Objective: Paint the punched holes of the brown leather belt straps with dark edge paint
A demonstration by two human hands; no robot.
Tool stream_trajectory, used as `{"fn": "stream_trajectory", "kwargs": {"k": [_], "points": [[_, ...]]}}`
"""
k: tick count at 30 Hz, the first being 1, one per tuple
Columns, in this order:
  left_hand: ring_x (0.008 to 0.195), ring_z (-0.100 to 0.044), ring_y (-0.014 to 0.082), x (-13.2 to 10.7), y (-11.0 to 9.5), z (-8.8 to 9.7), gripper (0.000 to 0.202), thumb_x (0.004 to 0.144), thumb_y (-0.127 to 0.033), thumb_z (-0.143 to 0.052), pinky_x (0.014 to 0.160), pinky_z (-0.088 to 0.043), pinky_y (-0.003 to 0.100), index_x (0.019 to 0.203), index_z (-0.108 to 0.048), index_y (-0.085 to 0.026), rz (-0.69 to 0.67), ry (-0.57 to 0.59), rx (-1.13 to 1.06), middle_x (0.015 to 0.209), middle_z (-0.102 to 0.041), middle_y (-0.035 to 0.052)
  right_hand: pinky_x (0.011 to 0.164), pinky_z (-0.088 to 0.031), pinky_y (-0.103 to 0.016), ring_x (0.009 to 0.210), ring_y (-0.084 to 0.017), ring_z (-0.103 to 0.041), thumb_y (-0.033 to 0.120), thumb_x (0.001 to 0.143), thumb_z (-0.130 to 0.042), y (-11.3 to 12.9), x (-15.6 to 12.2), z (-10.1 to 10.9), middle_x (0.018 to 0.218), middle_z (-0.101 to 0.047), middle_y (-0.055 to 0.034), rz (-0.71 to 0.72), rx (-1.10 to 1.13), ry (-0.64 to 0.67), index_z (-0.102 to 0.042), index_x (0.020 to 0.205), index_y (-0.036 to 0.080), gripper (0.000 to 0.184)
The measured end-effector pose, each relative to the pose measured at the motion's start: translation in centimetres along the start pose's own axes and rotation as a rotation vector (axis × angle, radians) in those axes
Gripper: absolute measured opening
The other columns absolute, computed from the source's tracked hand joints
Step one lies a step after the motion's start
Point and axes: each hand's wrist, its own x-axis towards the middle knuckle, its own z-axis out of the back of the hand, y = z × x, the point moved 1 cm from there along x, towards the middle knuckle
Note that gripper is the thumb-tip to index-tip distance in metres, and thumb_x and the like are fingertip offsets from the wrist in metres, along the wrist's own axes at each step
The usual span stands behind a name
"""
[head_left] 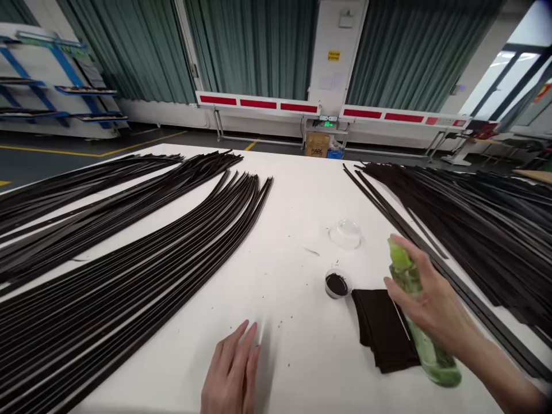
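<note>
From my remote seat, my right hand's point(435, 302) grip is wrapped round a green spray bottle point(433, 356), tilted beside folded dark cloth point(383, 328); my left hand point(230, 371) is empty, fingers extended over the desk point(297, 218); black strips point(181, 253) already lie fanned out, what remains I cannot judge; a carton point(317, 142) reads "KARL"; the yellow sign point(333, 56) is illegible.
</note>
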Motion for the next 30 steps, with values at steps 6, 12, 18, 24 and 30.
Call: {"fn": "stream_trajectory", "kwargs": {"k": [6, 12, 18, 24, 30], "points": [[0.107, -0.061, 0.024, 0.5, -0.3, -0.3, 0.042, 0.095, -0.014, -0.05, 0.084, -0.055, 0.039, 0.136, -0.052, -0.025, 0.024, 0.013, -0.012, 0.128, -0.059, 0.0109, 0.047, -0.049, -0.027, 0.042, -0.006, -0.043, 0.023, 0.085, -0.048, -1.5, -3.3, -4.1, 0.13, -0.058, -0.0075, -0.075, -0.129, 0.296, -0.024, 0.15, 0.04, 0.071], [0.106, -0.061, 0.0235, 0.3, -0.1, -0.3, 0.044, 0.093, -0.011, -0.052, 0.085, -0.054, 0.038, 0.135, -0.052, -0.023, 0.022, 0.002, -0.017, 0.128, -0.059, 0.0106, 0.045, -0.044, -0.028, 0.042, -0.011, -0.041, 0.02, 0.08, -0.046, -3.2, -3.6, -5.3, 0.104, -0.064, -0.005, -0.034, -0.248, 0.306, -0.026, 0.148, 0.04, 0.074], [0.107, -0.061, 0.0238, 0.3, -0.2, -0.4, 0.044, 0.093, -0.01, -0.053, 0.085, -0.054, 0.038, 0.135, -0.053, -0.023, 0.018, 0.001, -0.017, 0.128, -0.06, 0.0105, 0.041, -0.039, -0.027, 0.039, -0.012, -0.038, 0.022, 0.082, -0.045, -3.4, -4.2, -5.7, 0.07, -0.054, 0.0014, -0.059, -0.245, 0.282, -0.032, 0.146, 0.033, 0.066], [0.107, -0.062, 0.0236, 0.3, -0.4, -0.2, 0.041, 0.094, -0.012, -0.051, 0.084, -0.056, 0.038, 0.133, -0.053, -0.024, 0.028, 0.016, -0.006, 0.127, -0.061, 0.0105, 0.038, -0.042, -0.03, 0.037, -0.014, -0.045, 0.033, 0.087, -0.051, -3.4, -3.2, -3.2, 0.069, -0.059, -0.0004, -0.145, -0.135, 0.17, -0.029, 0.149, 0.033, 0.067], [0.101, -0.065, 0.0227, 0.9, -0.4, -0.1, 0.039, 0.096, -0.016, -0.046, 0.074, -0.058, 0.033, 0.132, -0.055, -0.026, -0.023, -0.033, 0.016, 0.12, -0.066, 0.0091, 0.093, -0.046, -0.046, 0.104, -0.028, -0.059, 0.034, 0.078, -0.068, -4.4, 10.6, 3.0, 0.132, -0.053, -0.0138, 0.006, -0.264, -0.547, -0.032, 0.148, 0.021, 0.079]]}}
